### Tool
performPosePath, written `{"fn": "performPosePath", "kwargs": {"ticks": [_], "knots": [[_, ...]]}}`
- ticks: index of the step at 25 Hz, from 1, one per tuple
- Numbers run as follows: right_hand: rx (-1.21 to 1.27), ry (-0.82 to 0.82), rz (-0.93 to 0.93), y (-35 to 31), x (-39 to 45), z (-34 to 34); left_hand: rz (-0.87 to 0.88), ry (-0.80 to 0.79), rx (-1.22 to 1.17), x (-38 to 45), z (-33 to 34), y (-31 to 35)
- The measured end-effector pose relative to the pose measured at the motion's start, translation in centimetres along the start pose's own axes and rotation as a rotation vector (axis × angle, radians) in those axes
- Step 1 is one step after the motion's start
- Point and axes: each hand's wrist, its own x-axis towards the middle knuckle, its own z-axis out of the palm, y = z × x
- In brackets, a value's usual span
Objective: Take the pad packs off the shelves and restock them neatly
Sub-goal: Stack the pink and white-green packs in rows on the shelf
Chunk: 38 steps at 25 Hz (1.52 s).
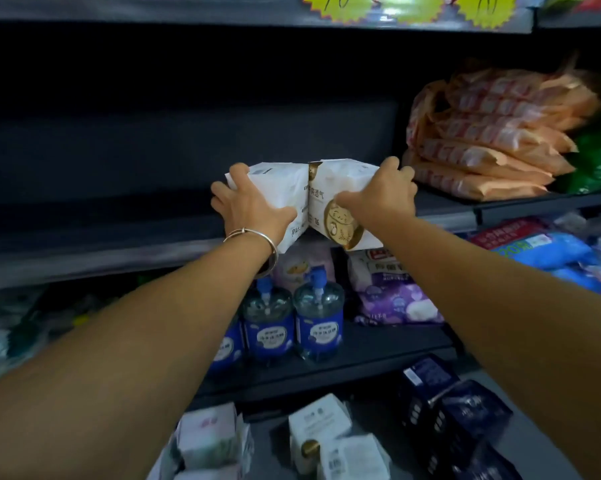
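Two white pad packs with gold print are pressed side by side over the front edge of the dark middle shelf (101,251). My left hand (247,206) grips the left pack (281,195) from its left side, a silver bangle on the wrist. My right hand (382,195) grips the right pack (330,192), fingers curled over its top right corner. More white packs (330,434) lie on the bottom shelf.
A stack of orange pad packs (482,150) sits on the same shelf to the right, beside a green pack (600,157). Below stand blue-labelled bottles (318,323), a purple pack (396,299), blue packs (551,251) and dark navy packs (458,420). Yellow price tags (406,8) hang above.
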Motion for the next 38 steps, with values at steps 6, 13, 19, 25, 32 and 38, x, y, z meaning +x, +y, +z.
{"fn": "performPosePath", "kwargs": {"ticks": [6, 13, 19, 25, 32, 38], "knots": [[-0.016, -0.064, 0.070, 5.4, -8.6, -4.4, 0.000, -0.132, 0.022, -10.0, -2.4, -0.7], [-0.147, -0.210, 0.174, 11.9, -15.1, -4.3, -0.128, -0.305, 0.055, -17.1, -2.0, -4.9], [-0.198, -0.326, 0.261, 18.2, -17.3, 0.1, -0.175, -0.483, 0.152, -18.4, 2.3, -11.6], [-0.198, -0.589, 0.205, 25.4, -18.9, 4.1, -0.215, -0.504, 0.257, -20.8, 9.3, -16.6], [-0.101, -0.916, -0.056, 29.0, -17.9, 9.5, -0.194, -0.559, 0.191, -19.6, 15.1, -20.2], [-0.007, -0.885, 0.031, 31.5, -16.3, 13.5, -0.191, -0.685, 0.107, -20.0, 18.5, -23.2]]}}
